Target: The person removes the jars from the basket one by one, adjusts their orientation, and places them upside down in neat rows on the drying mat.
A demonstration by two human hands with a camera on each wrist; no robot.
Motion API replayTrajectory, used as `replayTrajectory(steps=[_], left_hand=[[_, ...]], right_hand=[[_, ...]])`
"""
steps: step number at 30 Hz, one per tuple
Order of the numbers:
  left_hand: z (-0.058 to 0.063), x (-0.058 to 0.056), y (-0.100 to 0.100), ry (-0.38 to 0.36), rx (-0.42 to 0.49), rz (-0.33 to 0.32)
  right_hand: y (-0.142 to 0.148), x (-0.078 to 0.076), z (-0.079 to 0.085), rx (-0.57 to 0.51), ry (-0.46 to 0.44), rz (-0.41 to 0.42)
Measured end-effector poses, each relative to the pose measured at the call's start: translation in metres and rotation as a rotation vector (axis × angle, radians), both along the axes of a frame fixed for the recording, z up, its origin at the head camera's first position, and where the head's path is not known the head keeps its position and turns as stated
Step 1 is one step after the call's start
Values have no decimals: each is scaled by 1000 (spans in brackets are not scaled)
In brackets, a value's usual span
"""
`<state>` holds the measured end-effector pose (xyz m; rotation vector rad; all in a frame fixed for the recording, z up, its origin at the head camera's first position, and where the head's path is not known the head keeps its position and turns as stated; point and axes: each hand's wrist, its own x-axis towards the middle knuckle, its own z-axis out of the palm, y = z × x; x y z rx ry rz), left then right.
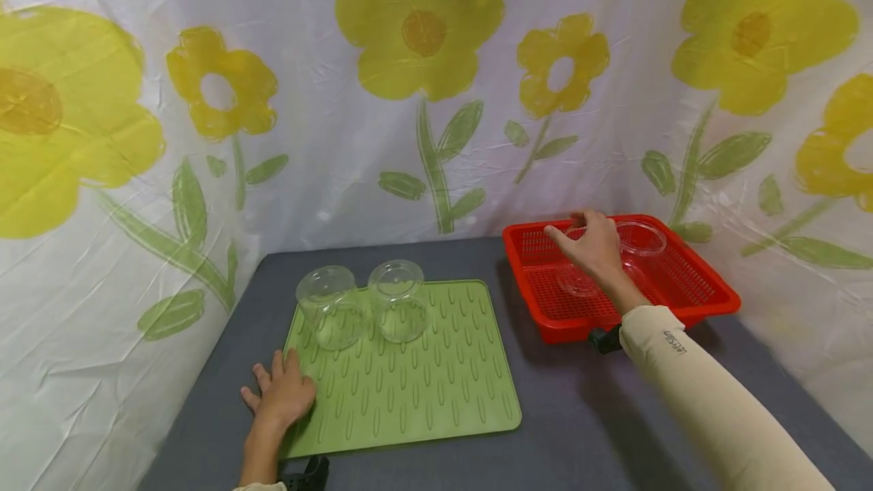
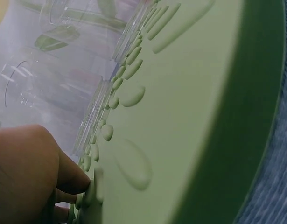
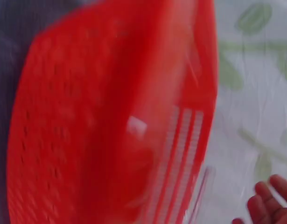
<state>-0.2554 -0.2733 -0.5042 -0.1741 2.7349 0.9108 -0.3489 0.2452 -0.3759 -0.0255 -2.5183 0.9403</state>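
Note:
Two clear plastic jars, a left one [image 1: 331, 309] and a right one [image 1: 398, 301], stand on the back part of a green ridged mat [image 1: 436, 392]. In the left wrist view, the threaded rim of the nearer jar [image 2: 89, 119] faces the mat. My left hand [image 1: 281, 392] rests at the mat's left edge, fingers spread and holding nothing. Inside a red basket [image 1: 546, 330] are a clear jar [image 1: 578, 280] and another clear jar [image 1: 641, 239]. Above the former is my right hand [image 1: 595, 248], thumb and fingers wide apart; it partly hides that jar.
The mat and basket sit on a grey table [image 1: 546, 415]. Behind them hangs a white curtain [image 1: 307, 173] with yellow flowers, close to the table's back edge. A strip of table separates the mat from the basket.

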Motion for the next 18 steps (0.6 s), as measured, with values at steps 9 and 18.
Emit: replayTrajectory(steps=[9,18], left_hand=[[3,1,1,14,-19,15],[1,1,3,27,-11,14]], right_hand=[[43,-3,5,184,-280,-51],[62,-6,6,345,-488,-15]])
